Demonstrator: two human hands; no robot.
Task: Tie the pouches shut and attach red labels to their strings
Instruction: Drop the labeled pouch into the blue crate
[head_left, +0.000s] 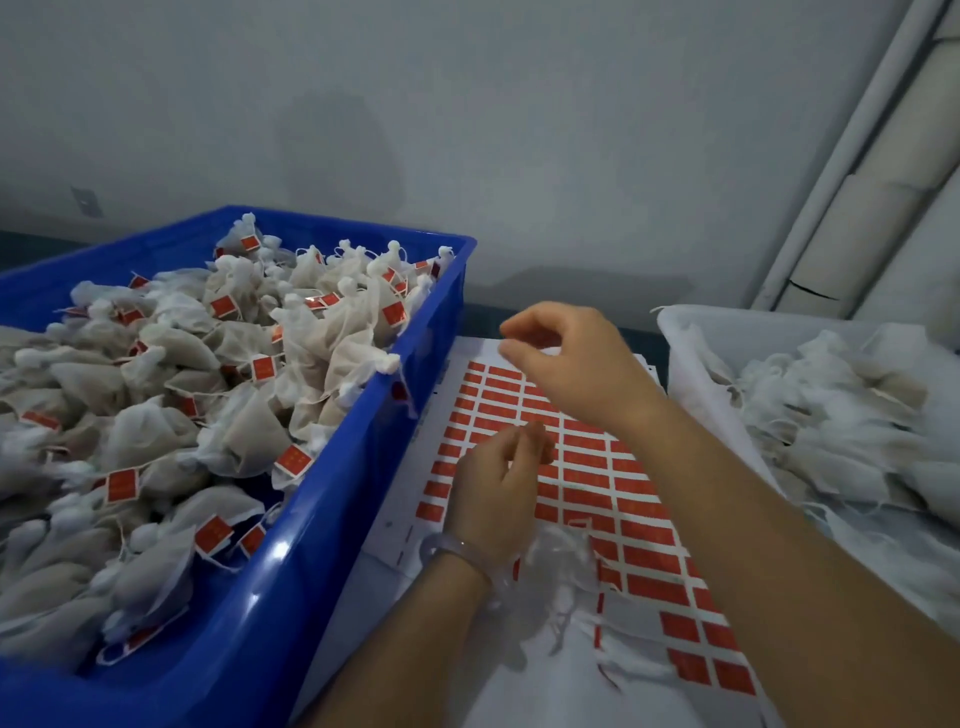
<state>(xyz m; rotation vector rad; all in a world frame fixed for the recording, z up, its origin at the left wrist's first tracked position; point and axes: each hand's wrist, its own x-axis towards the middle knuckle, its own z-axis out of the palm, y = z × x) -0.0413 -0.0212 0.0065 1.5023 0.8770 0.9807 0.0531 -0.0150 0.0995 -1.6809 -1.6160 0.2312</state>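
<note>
Grey wall (467, 130) behind two bins (337, 493) (691, 374), one label sheet (641, 525); left hand (493, 488), right hand (576, 364) curled, grasp unclear.

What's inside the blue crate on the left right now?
The blue crate holds a heap of tied pouches, many with red labels on their strings. The heap covers the crate's floor, so anything beneath cannot be seen.

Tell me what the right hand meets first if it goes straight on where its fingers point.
Probably the wall of the crate. The right hand points left over the label sheet, with nothing between. Height is unclear; it might clear the rim and meet the pouches instead.
</note>
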